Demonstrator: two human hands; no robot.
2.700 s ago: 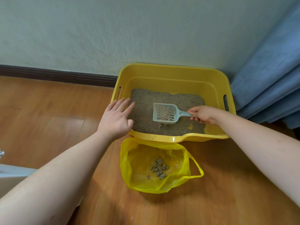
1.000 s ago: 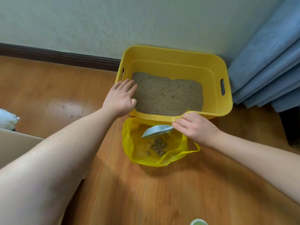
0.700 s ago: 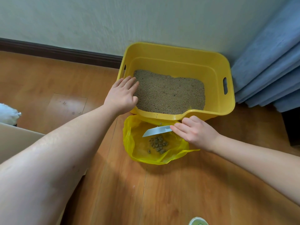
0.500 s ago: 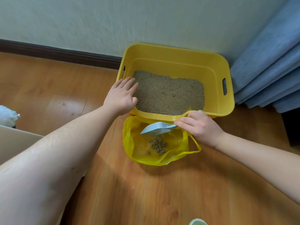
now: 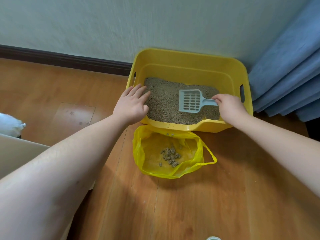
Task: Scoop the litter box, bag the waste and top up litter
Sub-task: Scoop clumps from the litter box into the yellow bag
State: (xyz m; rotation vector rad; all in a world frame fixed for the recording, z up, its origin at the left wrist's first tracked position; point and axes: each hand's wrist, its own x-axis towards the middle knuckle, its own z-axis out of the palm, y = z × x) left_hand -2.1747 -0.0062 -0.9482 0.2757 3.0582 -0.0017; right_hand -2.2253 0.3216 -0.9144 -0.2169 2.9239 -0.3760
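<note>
A yellow litter box (image 5: pixel 190 58) stands against the wall, part filled with grey-brown litter (image 5: pixel 162 104). My right hand (image 5: pixel 228 106) grips the handle of a pale blue slotted scoop (image 5: pixel 190 101), which lies empty over the litter at the box's right side. My left hand (image 5: pixel 131 104) rests flat with straight fingers on the box's near left rim. Just in front of the box, an open yellow plastic bag (image 5: pixel 147 163) sits on the floor with several waste clumps (image 5: pixel 170 156) in it.
Wooden floor (image 5: pixel 190 205) all around. A blue curtain (image 5: pixel 285 70) hangs right of the box. A pale box edge (image 5: pixel 17 153) and something white (image 5: pixel 10 125) sit at the left. A round pale rim (image 5: pixel 213 238) shows at the bottom edge.
My right hand has carried the scoop from over the bag back up into the litter box, now flat and empty. The left hand has stayed on the rim.
</note>
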